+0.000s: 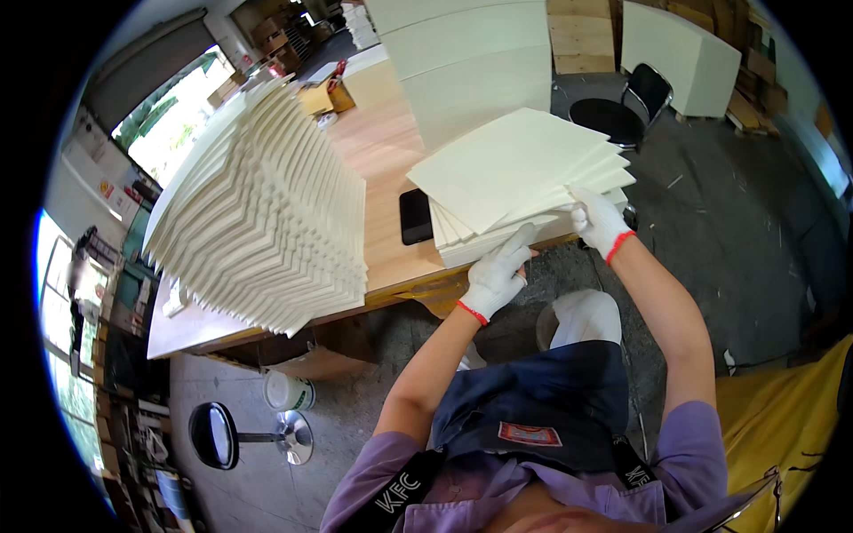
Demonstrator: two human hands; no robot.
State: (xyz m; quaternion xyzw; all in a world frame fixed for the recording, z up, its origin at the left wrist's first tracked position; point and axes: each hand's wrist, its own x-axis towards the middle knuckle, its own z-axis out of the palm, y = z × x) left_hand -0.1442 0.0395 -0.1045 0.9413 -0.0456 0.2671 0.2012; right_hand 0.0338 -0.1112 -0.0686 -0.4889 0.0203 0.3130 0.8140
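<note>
A fanned stack of cream-white sheets (506,169), thick like card or foam board, lies at the table's front edge, its upper sheets turned askew. My left hand (498,274), in a white glove with a red cuff, rests against the stack's front edge with fingers stretched out. My right hand (599,222), gloved the same way, is closed at the right front corner, gripping the sheets' edges. How many sheets it holds is hidden. A black phone (415,217) lies flat just left of the stack.
A tall, staggered pile of similar sheets (267,213) stands on the table's left. Behind the stack rises a large white block (475,71). A black chair (622,111) is beyond the table's right side; a stool (215,435) and white bucket (289,391) stand below left.
</note>
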